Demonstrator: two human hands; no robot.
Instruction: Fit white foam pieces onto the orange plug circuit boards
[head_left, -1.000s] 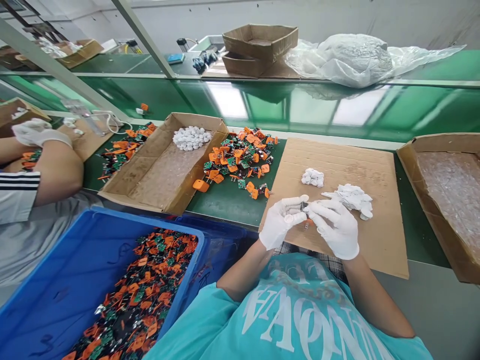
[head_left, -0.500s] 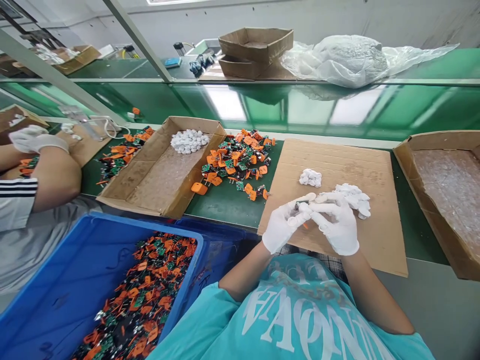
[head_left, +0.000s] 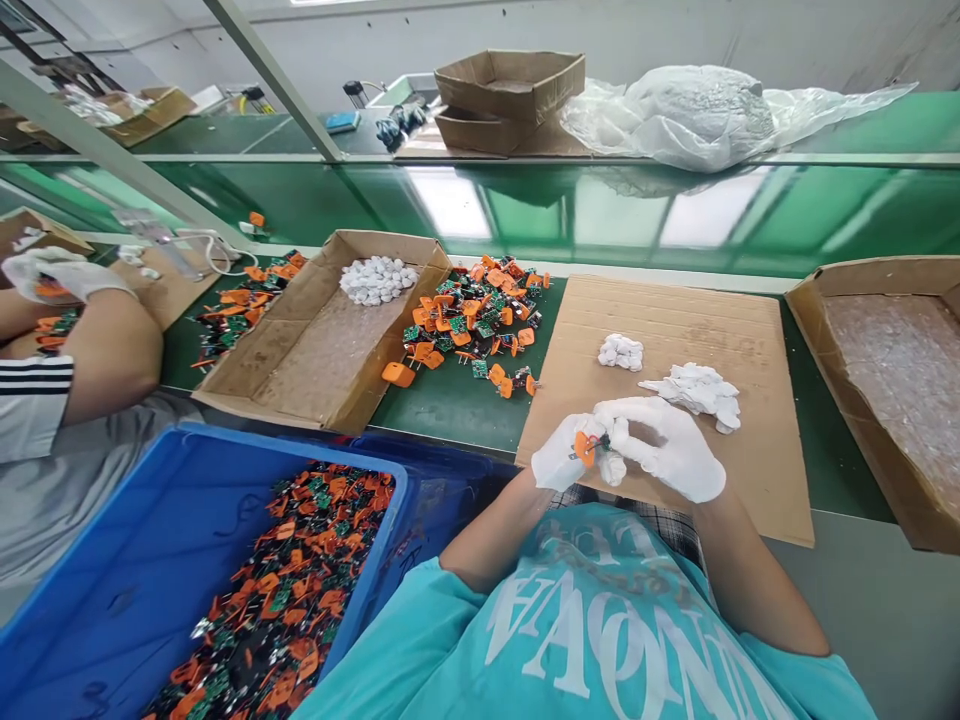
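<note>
Blue plastic crate [head_left: 135, 560] at 8 o'clock, heaped with orange-green parts. Flat brown cardboard sheet [head_left: 720, 480] under both hands. Left hand [head_left: 564, 458] closed round small orange plug piece [head_left: 584, 447], at 6 o'clock on sheet; right hand [head_left: 667, 447] curled, fingertips pinching same piece. Risk, likely: gloved grip slips, piece drops off near edge.

Orange part [head_left: 585, 447] mostly hidden between gloved hands; blue bin [head_left: 135, 560] cut by bottom edge; right box [head_left: 862, 300] cut by right edge.
</note>
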